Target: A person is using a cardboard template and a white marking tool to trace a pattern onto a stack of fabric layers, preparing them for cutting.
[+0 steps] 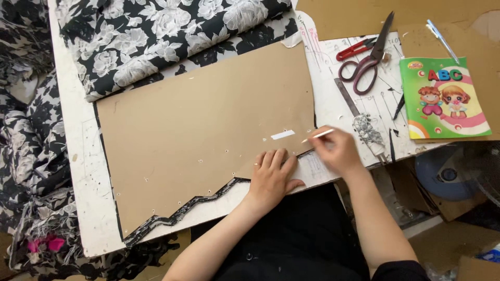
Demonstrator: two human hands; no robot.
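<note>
Both hands (pixel 271 174) (pixel 338 151) work where cardboard pattern (pixel 203 135) hides most floral fabric (pixel 156 41).

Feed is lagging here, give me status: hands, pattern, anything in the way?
Left hand flat on cardboard pattern. Right hand holds white chalk stick at its edge. Scissors lie clear.

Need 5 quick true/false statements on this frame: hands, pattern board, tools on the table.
1. The left hand lies flat on the brown cardboard pattern. True.
2. The right hand holds the scissors. False: it holds a thin white chalk stick; the purple-handled scissors lie untouched on the table.
3. Floral black-and-white fabric lies beyond the pattern's far edge. True.
4. The green children's booklet sits on the pattern. False: it lies apart, at the right of the table.
5. A blue-and-white pen lies beyond the booklet. True.
</note>
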